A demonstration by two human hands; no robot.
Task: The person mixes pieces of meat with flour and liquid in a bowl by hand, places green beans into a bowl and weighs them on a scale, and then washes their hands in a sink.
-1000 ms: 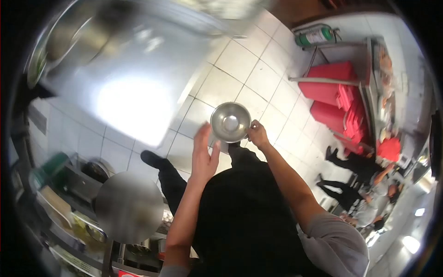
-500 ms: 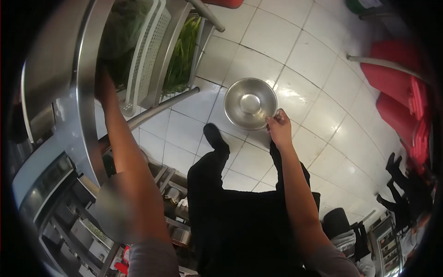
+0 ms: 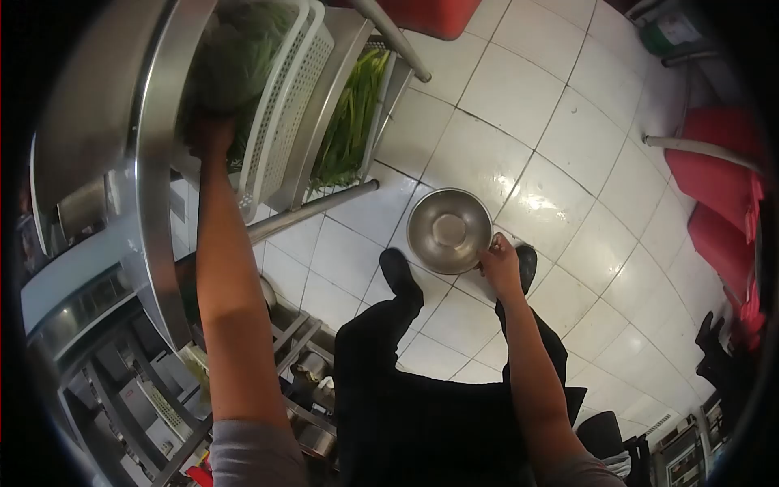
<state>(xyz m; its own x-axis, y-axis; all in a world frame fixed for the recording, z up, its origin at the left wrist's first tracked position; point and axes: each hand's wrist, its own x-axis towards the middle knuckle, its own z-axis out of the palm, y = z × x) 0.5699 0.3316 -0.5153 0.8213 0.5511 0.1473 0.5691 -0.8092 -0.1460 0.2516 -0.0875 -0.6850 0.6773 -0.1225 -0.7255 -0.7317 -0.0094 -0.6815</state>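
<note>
My right hand [image 3: 500, 264] grips the lower right rim of a round steel bowl [image 3: 449, 231], which hangs above the tiled floor with nothing visible inside. On the left, my left hand [image 3: 213, 134] reaches under the steel counter [image 3: 154, 162] into a shelf space beside leafy greens [image 3: 260, 49]. Its fingers are in shadow and hidden among the greens. A white perforated basket [image 3: 286, 105] stands right beside that hand. Long green stalks [image 3: 350, 122] lie in another container to the right of the basket.
A metal rail [image 3: 316, 209] juts out below the baskets. Red containers [image 3: 714, 174] stand at the right, and another red item [image 3: 434, 15] is at the top. Lower left are racks with pots [image 3: 312, 369]. Another person's dark-clad legs [image 3: 718, 357] show at the right edge.
The view has turned from the bright counter to the shelf of greens. My left hand has moved from beside the bowl into the shelf space. My right hand still holds the bowl.
</note>
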